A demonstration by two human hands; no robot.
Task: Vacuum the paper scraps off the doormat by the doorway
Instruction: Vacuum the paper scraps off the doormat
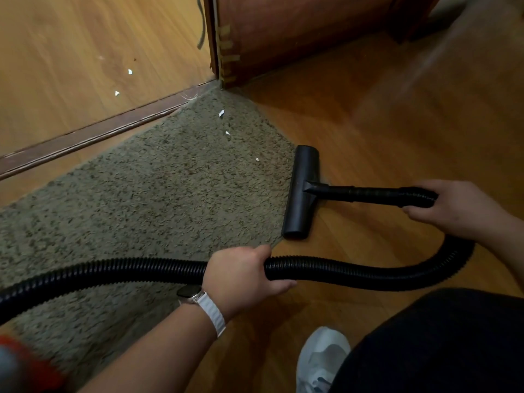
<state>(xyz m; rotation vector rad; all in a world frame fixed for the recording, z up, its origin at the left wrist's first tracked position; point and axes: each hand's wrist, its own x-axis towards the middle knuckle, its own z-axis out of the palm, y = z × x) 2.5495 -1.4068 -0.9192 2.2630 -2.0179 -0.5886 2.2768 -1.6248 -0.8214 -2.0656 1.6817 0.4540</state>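
By the doorway: the doormat [141, 194] lies along the threshold strip [93, 131], its far corner just beside the door [283, 32].
Paper scraps: three white paper scraps [227, 133] sit on the mat's far right part, well beyond my left hand and to the left of my right hand. The nearest one is close to the nozzle's far end but not touching it.
Nozzle: the black nozzle [302, 191] lies lengthwise along the mat's right edge, mostly on the wooden floor [382, 123]. It seems to touch the pile, though I cannot be sure from this angle.
Right hand: my right hand [450, 207] is curled round the hose where it meets the rigid wand [354, 191], fingers over the top and thumb underneath.
Left hand: my left hand [243, 276] is wrapped round the hose [340, 272] at the mat's near right corner, knuckles up and thumb along the near side.
Hose: from my right hand it loops back toward me, passes through my left hand, and runs off left across the mat.
Wrist: a watch [211, 310] with a white strap is on my left wrist.
Beyond the threshold: two loose scraps [130, 71] lie on the lighter floor.
Near me: a pale shoe [320, 358] is on the floor, and a blurred red shape [28, 364] fills the bottom left corner.
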